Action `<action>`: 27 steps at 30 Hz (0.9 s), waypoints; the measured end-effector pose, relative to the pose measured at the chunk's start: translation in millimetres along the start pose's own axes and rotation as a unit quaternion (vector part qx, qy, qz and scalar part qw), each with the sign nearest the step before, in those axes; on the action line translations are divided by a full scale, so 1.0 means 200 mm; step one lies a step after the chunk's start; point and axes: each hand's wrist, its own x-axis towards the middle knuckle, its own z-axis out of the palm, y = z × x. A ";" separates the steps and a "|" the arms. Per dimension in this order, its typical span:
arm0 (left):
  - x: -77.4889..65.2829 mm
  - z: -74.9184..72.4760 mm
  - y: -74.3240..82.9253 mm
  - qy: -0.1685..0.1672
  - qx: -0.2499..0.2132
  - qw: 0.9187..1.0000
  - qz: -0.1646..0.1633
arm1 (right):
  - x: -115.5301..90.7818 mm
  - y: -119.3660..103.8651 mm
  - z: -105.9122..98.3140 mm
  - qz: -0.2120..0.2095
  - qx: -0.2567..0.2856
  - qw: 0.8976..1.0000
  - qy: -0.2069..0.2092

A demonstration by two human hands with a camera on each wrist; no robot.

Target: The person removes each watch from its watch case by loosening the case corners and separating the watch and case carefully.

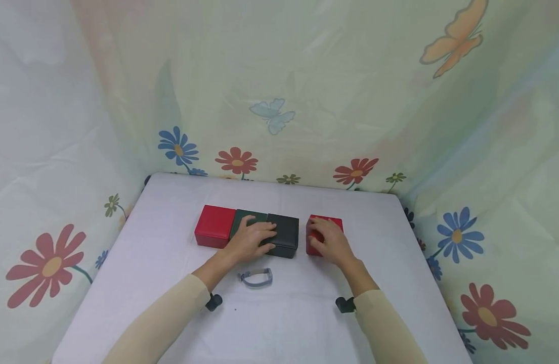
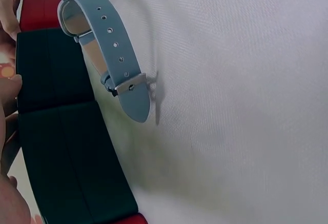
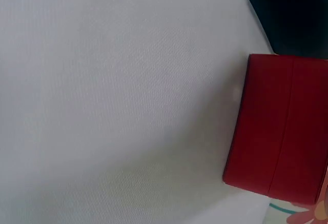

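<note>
My left hand [image 1: 249, 240] lies over two dark green boxes, fingers spread across their tops. The middle box [image 1: 260, 217] is partly hidden beneath it; the darker one [image 1: 287, 230] sits to its right. At the left of this row is a red box [image 1: 216, 221]. My right hand [image 1: 332, 241] holds another red box [image 1: 338, 223], fingers bent over its left side; that box [image 3: 279, 131] shows its seamed side in the right wrist view. A wristwatch [image 2: 115, 42] with a buckled light blue strap stands on its edge in front of the dark boxes.
A white cloth covers the table [image 1: 302, 313]. Behind and on both sides hangs a pale curtain [image 1: 306, 65] printed with flowers and butterflies. A small gap separates the right red box from the row in the head view.
</note>
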 end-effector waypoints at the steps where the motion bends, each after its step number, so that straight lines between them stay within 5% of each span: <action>1: 0.00 0.00 0.00 0.000 -0.001 1.000 -0.002 | 0.00 0.01 0.00 0.000 -0.009 1.000 0.002; 27: -0.02 0.01 0.01 -0.001 -0.027 0.999 -0.025 | 0.04 0.25 -0.14 0.111 -0.033 0.993 0.011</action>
